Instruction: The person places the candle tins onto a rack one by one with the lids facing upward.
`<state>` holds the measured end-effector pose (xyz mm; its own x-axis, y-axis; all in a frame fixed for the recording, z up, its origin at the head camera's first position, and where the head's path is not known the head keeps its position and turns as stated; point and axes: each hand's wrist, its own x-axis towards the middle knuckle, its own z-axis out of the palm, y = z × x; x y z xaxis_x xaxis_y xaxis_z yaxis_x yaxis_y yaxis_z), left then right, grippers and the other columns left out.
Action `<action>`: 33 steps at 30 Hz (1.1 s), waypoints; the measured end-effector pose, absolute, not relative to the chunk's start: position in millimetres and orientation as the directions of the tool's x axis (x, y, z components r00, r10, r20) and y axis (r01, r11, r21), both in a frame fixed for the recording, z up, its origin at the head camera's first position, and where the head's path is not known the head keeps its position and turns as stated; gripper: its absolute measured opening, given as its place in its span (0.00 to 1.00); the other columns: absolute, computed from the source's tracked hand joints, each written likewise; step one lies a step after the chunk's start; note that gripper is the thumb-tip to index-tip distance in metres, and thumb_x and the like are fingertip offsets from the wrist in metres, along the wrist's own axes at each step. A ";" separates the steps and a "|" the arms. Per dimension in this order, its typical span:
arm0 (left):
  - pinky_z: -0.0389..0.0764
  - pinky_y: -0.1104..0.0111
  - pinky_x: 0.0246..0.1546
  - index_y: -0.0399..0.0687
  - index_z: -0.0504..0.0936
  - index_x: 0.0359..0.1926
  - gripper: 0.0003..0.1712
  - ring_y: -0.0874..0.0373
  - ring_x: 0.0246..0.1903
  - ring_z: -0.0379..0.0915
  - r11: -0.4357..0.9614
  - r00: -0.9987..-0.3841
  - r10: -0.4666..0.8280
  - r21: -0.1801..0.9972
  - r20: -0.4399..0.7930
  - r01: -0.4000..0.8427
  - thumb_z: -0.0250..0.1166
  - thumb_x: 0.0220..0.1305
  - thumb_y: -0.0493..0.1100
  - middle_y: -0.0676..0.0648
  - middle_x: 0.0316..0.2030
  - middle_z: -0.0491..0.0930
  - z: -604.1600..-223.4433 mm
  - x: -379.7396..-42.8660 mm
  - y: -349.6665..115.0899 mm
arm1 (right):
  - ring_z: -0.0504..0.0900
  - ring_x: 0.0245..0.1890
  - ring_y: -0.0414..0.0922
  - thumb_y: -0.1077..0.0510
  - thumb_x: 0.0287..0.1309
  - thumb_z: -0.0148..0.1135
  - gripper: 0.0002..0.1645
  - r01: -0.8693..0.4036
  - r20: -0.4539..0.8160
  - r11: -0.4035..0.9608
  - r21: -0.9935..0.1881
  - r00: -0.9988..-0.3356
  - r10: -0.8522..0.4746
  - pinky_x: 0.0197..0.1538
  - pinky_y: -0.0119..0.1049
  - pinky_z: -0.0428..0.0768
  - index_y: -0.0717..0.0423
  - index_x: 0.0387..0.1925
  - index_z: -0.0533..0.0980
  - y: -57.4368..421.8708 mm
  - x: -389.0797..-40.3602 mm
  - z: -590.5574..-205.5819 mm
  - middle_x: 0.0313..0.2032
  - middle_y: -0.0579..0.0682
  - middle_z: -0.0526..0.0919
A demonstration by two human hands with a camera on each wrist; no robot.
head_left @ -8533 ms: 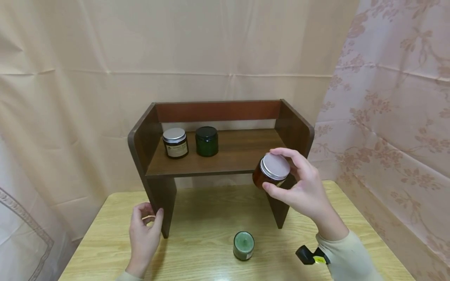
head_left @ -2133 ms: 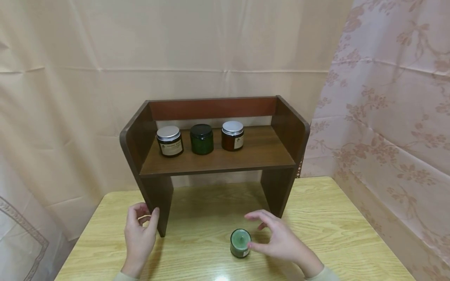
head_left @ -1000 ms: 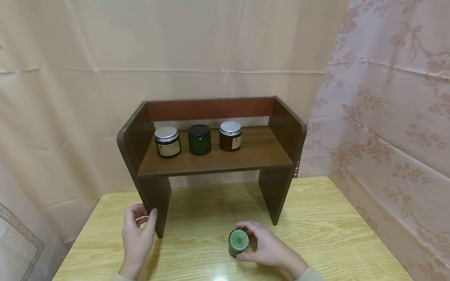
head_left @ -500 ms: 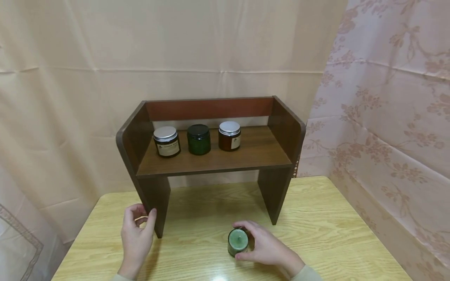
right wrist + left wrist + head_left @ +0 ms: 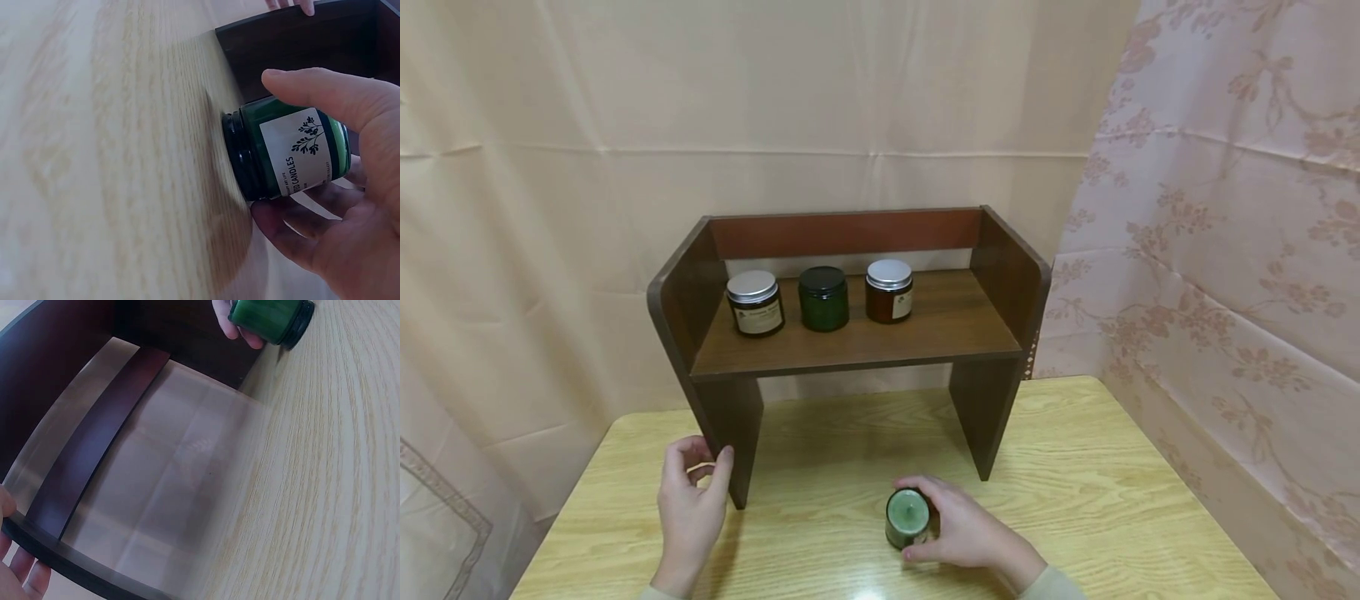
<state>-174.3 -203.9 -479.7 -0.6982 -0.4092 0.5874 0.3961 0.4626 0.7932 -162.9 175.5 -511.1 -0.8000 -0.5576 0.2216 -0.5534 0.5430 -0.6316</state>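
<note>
My right hand point(image 5: 964, 527) curls its thumb and fingers around a green glass candle jar point(image 5: 907, 515) on the table before the shelf. In the right wrist view, the black lid point(image 5: 240, 156) faces the tabletop, so the jar is upside down; a white label point(image 5: 295, 152) shows on its side. My left hand point(image 5: 694, 508) pinches the front edge of the left side panel point(image 5: 733, 433) of a dark brown wooden shelf point(image 5: 947, 325). The left wrist view shows fingers point(image 5: 37, 581) on the panel's outer face.
On the shelf board stand, left to right, a silver-lidded dark jar point(image 5: 757, 317), a black-lidded green jar point(image 5: 824, 308) and a silver-lidded amber jar point(image 5: 883, 304). The light wood table point(image 5: 1097, 500) has curtains point(image 5: 880, 100) behind it and at the sides.
The amber jar has gone from my right hand onto the shelf, right of the green one. That hand has come down and taken hold of the candle jar. My left hand stays at the panel.
</note>
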 end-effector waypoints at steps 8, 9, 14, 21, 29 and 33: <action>0.78 0.87 0.41 0.28 0.76 0.51 0.17 0.69 0.40 0.75 0.461 -0.697 -0.409 0.792 0.589 0.400 0.72 0.66 0.23 0.52 0.41 0.77 -480.0 -173.8 -204.0 | 0.80 0.62 0.43 0.46 0.50 0.90 0.51 -0.534 0.195 0.540 -0.651 -0.805 -0.560 0.67 0.50 0.80 0.52 0.72 0.74 175.9 -163.1 -512.1 0.61 0.40 0.83; 0.78 0.87 0.41 0.28 0.76 0.51 0.17 0.69 0.40 0.75 0.462 -0.696 -0.409 0.792 0.590 0.400 0.72 0.66 0.23 0.52 0.41 0.77 -480.2 -173.9 -204.1 | 0.80 0.62 0.43 0.46 0.50 0.90 0.51 -0.529 0.190 0.540 -0.655 -0.807 -0.560 0.67 0.51 0.80 0.52 0.72 0.74 176.0 -163.2 -512.3 0.61 0.40 0.83; 0.77 0.87 0.40 0.28 0.76 0.51 0.17 0.69 0.40 0.75 0.466 -0.693 -0.407 0.788 0.595 0.402 0.72 0.66 0.23 0.52 0.41 0.77 -480.5 -174.2 -204.3 | 0.80 0.62 0.42 0.46 0.50 0.90 0.51 -0.511 0.170 0.538 -0.670 -0.811 -0.559 0.67 0.50 0.80 0.51 0.73 0.74 176.6 -164.1 -514.7 0.61 0.40 0.83; 0.77 0.87 0.41 0.28 0.76 0.51 0.16 0.69 0.40 0.75 0.463 -0.697 -0.408 0.791 0.590 0.399 0.72 0.66 0.23 0.51 0.41 0.77 -478.8 -173.6 -203.5 | 0.80 0.61 0.42 0.46 0.51 0.89 0.52 -0.507 0.165 0.533 -0.678 -0.811 -0.562 0.66 0.49 0.80 0.52 0.74 0.73 177.1 -166.5 -517.5 0.61 0.40 0.83; 0.77 0.87 0.41 0.28 0.76 0.51 0.16 0.69 0.40 0.74 0.464 -0.701 -0.409 0.795 0.584 0.391 0.72 0.67 0.24 0.50 0.41 0.78 -479.4 -174.0 -204.0 | 0.80 0.60 0.40 0.48 0.50 0.89 0.50 -0.516 0.174 0.534 -0.670 -0.808 -0.562 0.66 0.46 0.81 0.52 0.71 0.75 176.4 -167.0 -519.7 0.60 0.38 0.83; 0.77 0.87 0.41 0.28 0.76 0.51 0.16 0.69 0.41 0.74 0.462 -0.705 -0.406 0.796 0.582 0.391 0.72 0.67 0.24 0.50 0.41 0.78 -478.9 -173.9 -203.5 | 0.81 0.59 0.38 0.49 0.49 0.90 0.46 -0.523 0.190 0.528 -0.669 -0.807 -0.559 0.65 0.44 0.81 0.48 0.68 0.77 176.1 -166.2 -519.8 0.58 0.37 0.83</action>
<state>-173.9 -203.5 -478.9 -0.7048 -0.4062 0.5816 0.3907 0.4620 0.7962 -166.2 176.1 -519.8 -0.8075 -0.5586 0.1896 -0.5226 0.5284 -0.6691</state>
